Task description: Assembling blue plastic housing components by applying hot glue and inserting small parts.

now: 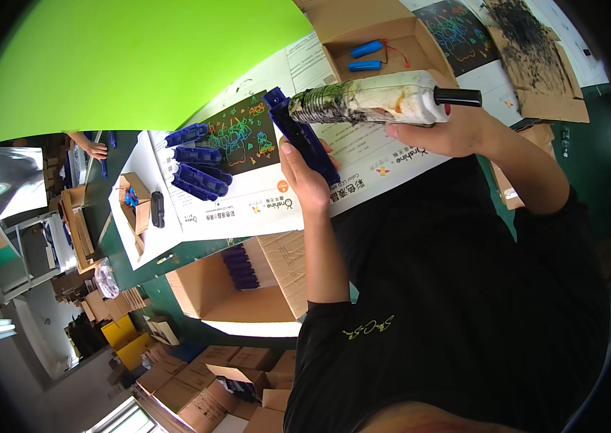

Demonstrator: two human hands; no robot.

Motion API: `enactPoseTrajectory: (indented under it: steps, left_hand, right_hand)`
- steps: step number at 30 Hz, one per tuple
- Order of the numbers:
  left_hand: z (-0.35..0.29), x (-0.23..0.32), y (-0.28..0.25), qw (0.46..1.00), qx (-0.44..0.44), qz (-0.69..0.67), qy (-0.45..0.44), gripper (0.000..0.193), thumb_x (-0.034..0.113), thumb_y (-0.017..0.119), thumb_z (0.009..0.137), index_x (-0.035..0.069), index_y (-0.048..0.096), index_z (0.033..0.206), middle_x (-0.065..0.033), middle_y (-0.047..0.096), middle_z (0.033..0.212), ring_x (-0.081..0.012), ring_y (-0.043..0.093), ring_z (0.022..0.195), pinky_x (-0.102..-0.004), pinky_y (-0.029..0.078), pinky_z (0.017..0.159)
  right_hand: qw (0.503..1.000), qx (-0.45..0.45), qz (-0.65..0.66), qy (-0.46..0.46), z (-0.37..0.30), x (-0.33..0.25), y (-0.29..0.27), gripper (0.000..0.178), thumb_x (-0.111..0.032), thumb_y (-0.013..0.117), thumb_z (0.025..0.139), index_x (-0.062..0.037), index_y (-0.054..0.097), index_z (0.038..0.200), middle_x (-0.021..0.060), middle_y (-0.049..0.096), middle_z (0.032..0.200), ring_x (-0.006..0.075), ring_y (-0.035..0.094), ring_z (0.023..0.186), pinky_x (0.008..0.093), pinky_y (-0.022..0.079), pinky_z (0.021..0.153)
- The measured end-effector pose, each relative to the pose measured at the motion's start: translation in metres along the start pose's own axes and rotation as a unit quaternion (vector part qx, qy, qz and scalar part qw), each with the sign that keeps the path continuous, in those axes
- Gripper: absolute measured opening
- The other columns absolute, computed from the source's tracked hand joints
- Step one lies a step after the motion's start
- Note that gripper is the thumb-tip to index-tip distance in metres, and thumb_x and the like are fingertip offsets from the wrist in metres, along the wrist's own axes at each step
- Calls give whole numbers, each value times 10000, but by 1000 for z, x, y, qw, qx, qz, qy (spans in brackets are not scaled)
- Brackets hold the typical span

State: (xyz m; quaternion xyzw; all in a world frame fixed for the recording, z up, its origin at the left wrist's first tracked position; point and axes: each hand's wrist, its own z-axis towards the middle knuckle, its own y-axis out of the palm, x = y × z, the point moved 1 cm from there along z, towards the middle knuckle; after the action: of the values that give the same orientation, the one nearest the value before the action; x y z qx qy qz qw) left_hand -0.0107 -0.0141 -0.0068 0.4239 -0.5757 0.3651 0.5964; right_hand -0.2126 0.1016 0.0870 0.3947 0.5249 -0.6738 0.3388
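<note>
My left hand (pixel 304 179) is closed round a long dark blue plastic housing (pixel 313 148), holding it tilted over the paper-covered table. In my right hand (pixel 461 133) is a white hot glue gun (pixel 385 97), stained with black smears, with a black stick (pixel 457 97) jutting from its rear. Its front end points left and appears to meet the housing's upper part; whether they touch I cannot tell. The fingers on the gun's handle are partly hidden behind it. Several similar blue housings (pixel 197 180) lie left of my left hand.
Beyond the gun, an open cardboard box (pixel 428 54) holds blue cylindrical battery packs (pixel 367 49) with red wires. Black-smeared cardboard (pixel 536 54) lies at far right. A large green panel (pixel 139 58) covers the far left. Below the table edge, another box (pixel 204 289) contains blue housings. Another person's hand (pixel 94 149) shows at left.
</note>
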Motion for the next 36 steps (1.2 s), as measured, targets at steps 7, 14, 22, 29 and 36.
enactPoseTrajectory:
  steps: [7,14,22,29,36]
  left_hand:
    - [0,2,0,1000,-9,-6,3,499,446,218,1009,11,453,1069,-92,562,689,-148,536,467,-245,432,420]
    - [3,4,-2,998,-23,-58,12,480,424,219,1014,12,464,1039,-93,561,682,-142,534,467,-238,443,430]
    - [5,6,-7,993,-55,-99,-20,483,403,230,1019,-10,478,1058,-90,565,683,-135,530,465,-237,450,438]
    - [4,13,-10,992,-49,-116,-33,483,394,227,1018,-5,497,1050,-105,580,687,-153,543,468,-255,460,442]
    - [6,13,-13,987,-87,-119,-68,494,412,225,1015,10,513,1023,-97,592,711,-142,542,468,-246,460,459]
  right_hand:
    - [999,-23,-27,11,6,0,-3,316,-281,695,789,-55,652,1005,97,678,904,222,653,815,332,506,727]
    - [997,-25,-7,77,12,-14,-5,315,-290,700,789,-47,657,986,96,676,856,194,652,755,316,504,665]
    - [997,-38,-59,-14,18,-12,-11,303,-140,720,764,3,635,1017,104,672,876,181,638,765,293,494,668]
    - [994,-53,-72,-55,24,-33,-12,290,-102,733,710,26,645,955,144,676,816,271,650,703,309,499,639]
    - [999,-28,-43,2,17,-24,-18,254,-69,738,731,48,660,943,81,666,748,111,615,625,265,484,552]
